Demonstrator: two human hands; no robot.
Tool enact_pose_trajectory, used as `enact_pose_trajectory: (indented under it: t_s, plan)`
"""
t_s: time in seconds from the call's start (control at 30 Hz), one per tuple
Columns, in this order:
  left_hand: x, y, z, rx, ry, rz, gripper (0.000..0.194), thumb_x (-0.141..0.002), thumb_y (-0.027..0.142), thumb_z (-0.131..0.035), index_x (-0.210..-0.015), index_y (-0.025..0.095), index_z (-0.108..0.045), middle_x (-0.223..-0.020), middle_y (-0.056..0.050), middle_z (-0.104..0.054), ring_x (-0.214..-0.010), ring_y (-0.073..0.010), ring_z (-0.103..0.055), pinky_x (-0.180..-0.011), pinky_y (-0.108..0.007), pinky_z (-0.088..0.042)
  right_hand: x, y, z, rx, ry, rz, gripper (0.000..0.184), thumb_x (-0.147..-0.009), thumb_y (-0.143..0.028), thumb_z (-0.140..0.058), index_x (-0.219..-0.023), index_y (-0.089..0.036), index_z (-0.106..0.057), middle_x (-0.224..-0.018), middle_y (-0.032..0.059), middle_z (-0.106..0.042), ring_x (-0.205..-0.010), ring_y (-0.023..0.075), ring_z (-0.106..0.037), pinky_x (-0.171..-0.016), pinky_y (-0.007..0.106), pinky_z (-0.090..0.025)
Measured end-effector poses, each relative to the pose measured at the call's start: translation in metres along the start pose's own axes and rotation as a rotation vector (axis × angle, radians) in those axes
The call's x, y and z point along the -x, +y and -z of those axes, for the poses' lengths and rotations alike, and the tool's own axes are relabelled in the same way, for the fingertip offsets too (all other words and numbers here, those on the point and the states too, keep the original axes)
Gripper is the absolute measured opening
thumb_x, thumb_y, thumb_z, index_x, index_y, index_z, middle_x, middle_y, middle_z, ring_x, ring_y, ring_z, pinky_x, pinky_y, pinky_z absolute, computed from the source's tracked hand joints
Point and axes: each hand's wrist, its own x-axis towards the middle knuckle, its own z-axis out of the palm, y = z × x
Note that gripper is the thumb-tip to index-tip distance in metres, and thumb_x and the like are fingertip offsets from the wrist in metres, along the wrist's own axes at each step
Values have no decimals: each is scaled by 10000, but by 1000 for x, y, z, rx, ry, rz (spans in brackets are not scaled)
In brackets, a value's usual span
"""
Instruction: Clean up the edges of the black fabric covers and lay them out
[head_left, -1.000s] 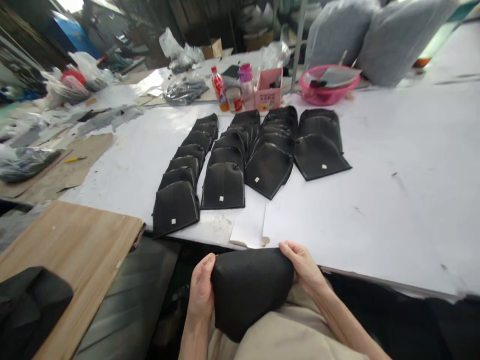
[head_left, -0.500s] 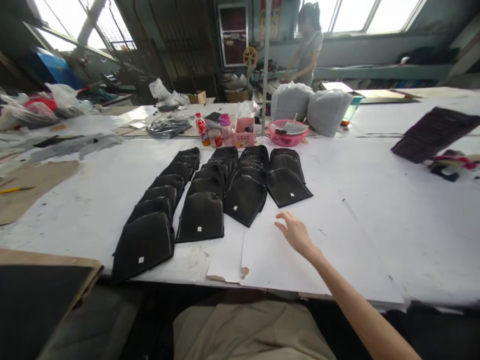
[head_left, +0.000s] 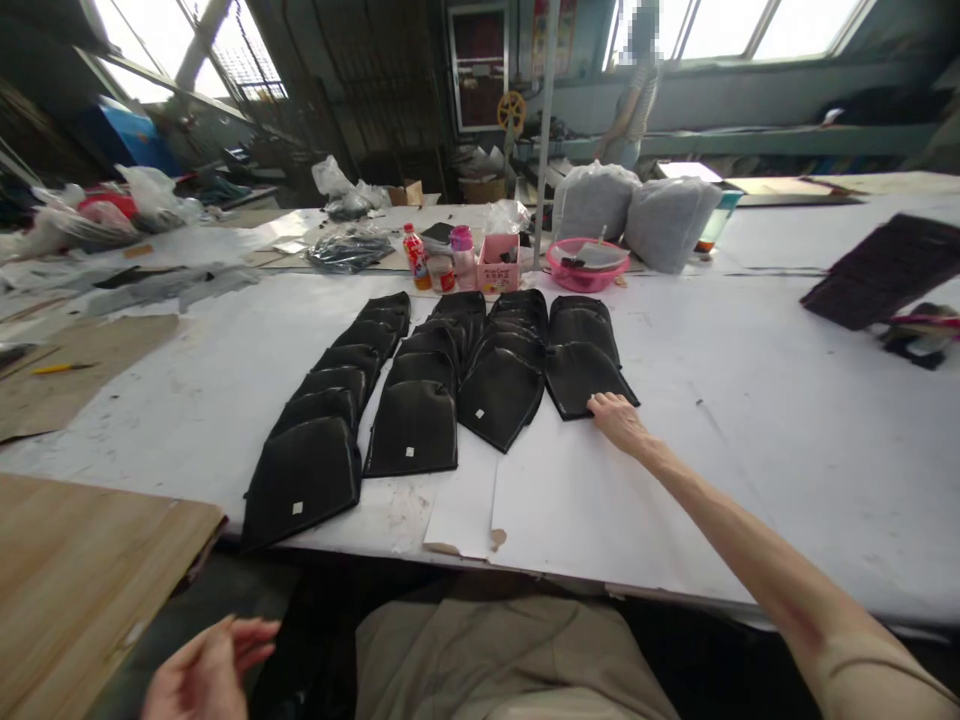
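Observation:
My right hand (head_left: pixel 616 422) is at the front edge of the nearest black flat pouch-like piece (head_left: pixel 585 375) in the rightmost row. Its fingers are closed on that edge, over the spot where the small white label was. Low at the left, my left hand (head_left: pixel 214 672) hangs in front of the table, somewhat blurred, fingers loosely bent and apart with nothing visible in them. Several more black pieces overlap in rows; the front ones, such as the leftmost piece (head_left: pixel 306 475), the second-row piece (head_left: pixel 412 425) and the third-row piece (head_left: pixel 501 395), carry small white labels.
A bare wooden board (head_left: pixel 90 570) juts in at the lower left. Behind the rows stand a red-labelled bottle (head_left: pixel 416 258), a pink box (head_left: pixel 499 265) and a pink basin (head_left: pixel 589 278). Grey bagged bundles (head_left: pixel 667 225) sit near a pole (head_left: pixel 546 140). Another person (head_left: pixel 630 110) stands at the back.
My right hand has moved forward onto the rightmost front piece. My left hand has come into view. The dark sheet on the wooden board is gone. The other person has turned and stands more upright.

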Motion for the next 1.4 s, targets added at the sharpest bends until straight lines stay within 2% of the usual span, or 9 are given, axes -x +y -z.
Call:
enact_pose_trajectory:
  t_s: [0.07, 0.23, 0.43, 0.63, 0.73, 0.87, 1.0, 1.13, 1.4]
  plan:
    - [10, -8, -13, -23, -36, 45, 242, -828, 546, -644, -877, 310, -640, -772, 38, -650, -723, -236, -617, -647, -394, -536, 14, -14, 3, 70, -54, 54, 271, -798, 51, -538, -674, -185, -588, -764, 94, -657, -796, 217, -572, -816, 352, -393]
    - [61, -5, -88, -14, -721, 191, 381, -822, 549, -658, -965, 196, -676, -857, -45, -723, -794, -240, -697, -697, -329, -548, 73, -68, 2, 78, -101, 80, 228, -804, 15, -478, -762, -179, -589, -784, 69, -647, -772, 207, -574, -847, 359, -386]
    - [113, 12, -158, 252, -1053, 328, 530, -864, 502, -635, -1239, 130, -587, -1089, -141, -714, -958, -257, -701, -798, -346, -564, 150, -148, -10, -146, -153, 85, 179, -785, -20, -532, -776, -199, -533, -758, 10, -615, -738, 179, -581, -769, 317, -441]
    - [120, 3, -163, 180, -779, 351, 403, -838, 395, -684, -1125, 111, -694, -1139, -135, -732, -1088, -275, -666, -1004, -374, -492, 177, -169, -4, -438, -169, 175, 136, -868, -117, -592, -809, -239, -573, -806, 2, -638, -739, 191, -621, -739, 327, -509]
    - [114, -2, -146, 216, -792, 329, 409, -857, 394, -670, -1175, 140, -703, -1188, -115, -723, -1138, -266, -650, -1036, -363, -474, 163, -141, -3, -436, 20, -30, 101, -928, -220, -565, -1026, -239, -575, -1075, 86, -626, -1003, 264, -623, -861, 402, -519]
    - [106, -6, -126, 222, -704, 345, 402, -843, 396, -688, -1144, 132, -724, -1146, -112, -741, -1102, -256, -668, -1013, -345, -492, 136, -110, -9, -534, 209, -281, 470, -825, -404, -705, -1226, -220, -544, -1246, 136, -579, -1134, 316, -578, -962, 487, -488]
    - [99, -12, -112, 226, -618, 373, 409, -819, 397, -718, -1135, 137, -733, -1112, -104, -751, -1068, -251, -678, -985, -341, -508, 120, -114, -8, -851, -111, -338, 321, -780, -442, -729, -992, -215, -645, -931, 45, -691, -865, 238, -644, -773, 356, -521]
    - [92, -18, -96, 231, -565, 351, 390, -822, 374, -719, -1146, 157, -731, -1050, -76, -761, -1025, -235, -682, -946, -318, -517, 116, -134, 0, -1189, -415, -458, 309, -772, -470, -741, -789, -189, -614, -635, -35, -588, -570, 126, -524, -510, 225, -369]
    - [79, -22, -72, 116, -489, 235, 261, -837, 345, -679, -993, 148, -746, -840, -29, -727, -869, -202, -658, -821, -271, -520, 117, -158, -12, -1513, -767, -435, 310, -722, -409, -809, -819, -134, -701, -710, -1, -667, -635, 121, -573, -604, 220, -429]
